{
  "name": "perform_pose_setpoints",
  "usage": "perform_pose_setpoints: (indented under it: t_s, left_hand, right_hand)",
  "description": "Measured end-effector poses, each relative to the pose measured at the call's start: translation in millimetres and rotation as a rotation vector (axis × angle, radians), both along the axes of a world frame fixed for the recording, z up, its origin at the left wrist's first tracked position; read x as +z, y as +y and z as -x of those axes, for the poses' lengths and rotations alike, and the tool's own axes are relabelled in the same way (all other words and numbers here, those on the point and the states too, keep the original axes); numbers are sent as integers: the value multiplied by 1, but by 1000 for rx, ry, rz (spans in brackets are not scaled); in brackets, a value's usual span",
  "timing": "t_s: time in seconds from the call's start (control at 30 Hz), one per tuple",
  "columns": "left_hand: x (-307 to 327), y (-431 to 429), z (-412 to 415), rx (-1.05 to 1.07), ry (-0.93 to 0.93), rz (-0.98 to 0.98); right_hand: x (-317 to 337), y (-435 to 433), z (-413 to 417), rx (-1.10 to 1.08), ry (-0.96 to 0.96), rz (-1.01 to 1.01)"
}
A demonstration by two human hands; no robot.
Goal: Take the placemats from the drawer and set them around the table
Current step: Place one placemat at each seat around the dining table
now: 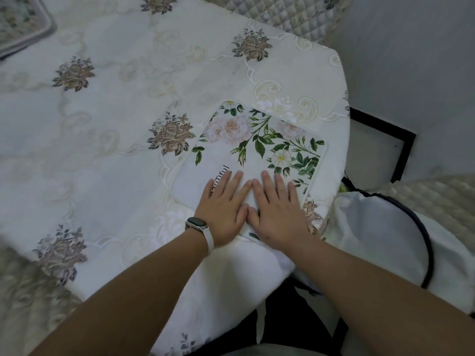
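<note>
Top left: grey-bordered floral mat [23,24], partly cut off. Spread beneath: white embroidered tablecloth with brown roses [102,111]. My left hand [223,204] (white-strapped watch [199,225] at wrist): flat, fingers straight, pressing the white rectangular placemat printed with green leaves [257,145], near the tablecloth's right edge. My right hand [279,209]: flat alongside, thumbs touching.

Lighting: moderate, cool, diffuse; source out of frame. Shadows: faint and soft-edged on the counter [115,181]; deep dark beneath its near rim. Sharpness: centre fairly crisp, lower left corner smeared, upper left soft. Distortion: wide-angle bowing, the counter's right rim curving strongly.
</note>
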State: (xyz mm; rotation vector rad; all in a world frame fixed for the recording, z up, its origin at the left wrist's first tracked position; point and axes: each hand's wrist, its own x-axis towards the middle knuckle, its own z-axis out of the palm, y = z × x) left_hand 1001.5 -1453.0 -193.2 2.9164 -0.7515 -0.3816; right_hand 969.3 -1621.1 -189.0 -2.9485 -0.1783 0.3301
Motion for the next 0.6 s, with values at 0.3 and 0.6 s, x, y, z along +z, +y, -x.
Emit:
perform_pose_setpoints:
  t_s: [0.3,0.6]
  left_hand:
    - [-1,49,1,211,12,-21]
    - [5,95,27,305,61,-16]
  right_hand:
    - [-2,-7,38,118,-7,30]
    - [16,-27,68,-73,83,51]
